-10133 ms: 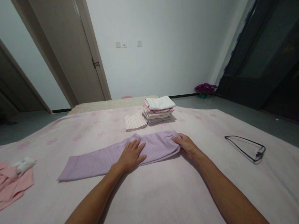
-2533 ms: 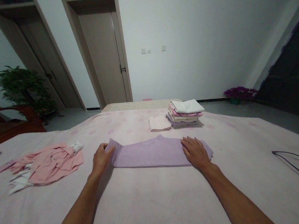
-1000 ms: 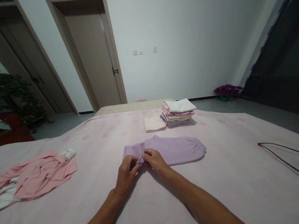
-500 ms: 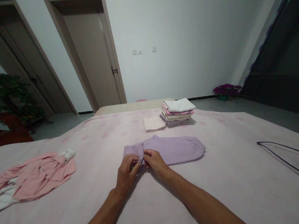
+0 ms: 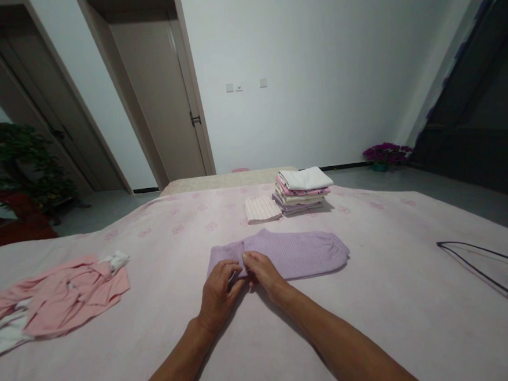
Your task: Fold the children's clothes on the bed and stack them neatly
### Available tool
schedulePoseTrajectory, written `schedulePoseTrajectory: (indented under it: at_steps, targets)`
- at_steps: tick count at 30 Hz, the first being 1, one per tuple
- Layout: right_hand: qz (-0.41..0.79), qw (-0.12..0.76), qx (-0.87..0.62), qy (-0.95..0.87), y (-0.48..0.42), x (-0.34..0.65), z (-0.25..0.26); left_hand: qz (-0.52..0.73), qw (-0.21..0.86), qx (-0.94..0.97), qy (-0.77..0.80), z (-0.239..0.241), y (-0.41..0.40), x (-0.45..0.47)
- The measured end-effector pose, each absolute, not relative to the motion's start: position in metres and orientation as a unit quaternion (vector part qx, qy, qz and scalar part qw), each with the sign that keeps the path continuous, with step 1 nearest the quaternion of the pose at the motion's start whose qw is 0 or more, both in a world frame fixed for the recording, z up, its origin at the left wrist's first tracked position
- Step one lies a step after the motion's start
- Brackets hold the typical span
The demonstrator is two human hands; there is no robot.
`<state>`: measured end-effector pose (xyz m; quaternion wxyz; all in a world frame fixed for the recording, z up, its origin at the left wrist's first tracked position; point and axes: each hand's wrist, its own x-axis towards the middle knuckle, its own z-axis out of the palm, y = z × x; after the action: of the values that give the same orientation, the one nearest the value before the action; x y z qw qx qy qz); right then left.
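Observation:
A pair of lavender ribbed pants (image 5: 304, 255) lies flat on the bed in front of me, folded lengthwise, with its left end turned over toward the middle. My left hand (image 5: 220, 285) is closed on the near edge of the turned-over part, thumb and fingers pinching the cloth. Right beside it, my right hand (image 5: 262, 272) pinches the same layer at its end, fingertips almost touching those of the left. The fingers partly hide the cloth between them. The gathered end of the pants points right, clear of both hands.
Beyond the pants stand a stack of folded clothes (image 5: 305, 191) and a folded striped cloth (image 5: 261, 209). Crumpled pink and white clothes (image 5: 76, 296) lie at the left on the pale bedspread (image 5: 389, 320). A black wire, hanger-like frame (image 5: 477, 268) lies at the right.
My fingers have shifted slightly at the folded edge, and the turned-over part lies flatter. The pants and the other clothes have stayed in place.

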<state>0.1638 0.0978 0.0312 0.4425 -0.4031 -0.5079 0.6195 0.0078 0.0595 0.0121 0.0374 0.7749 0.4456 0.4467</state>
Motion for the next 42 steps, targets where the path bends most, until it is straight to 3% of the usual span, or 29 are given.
schedulePoseTrajectory:
  at_steps: [10,18,25,33,42]
  targets:
    - [0.619,0.495,-0.392,-0.467,0.103,0.173,0.075,0.422,-0.098,0.715,0.549,0.009,0.061,0.003]
    - [0.657,0.576,-0.318,-0.369,0.107,0.205,0.12,0.427,-0.011,0.674,0.603,0.001,0.075,0.021]
    - [0.568,0.612,-0.386,-0.392,0.118,0.275,0.146,0.369,-0.023,0.75,0.549,0.009,0.077,0.051]
    - [0.404,0.547,-0.544,-0.492,0.134,0.359,0.109,0.324,-0.064,0.803,0.496,0.007,0.077,0.073]
    - [0.146,0.342,-0.704,-0.606,0.131,0.398,0.048,0.296,-0.071,0.841,0.447,-0.01,0.083,0.071]
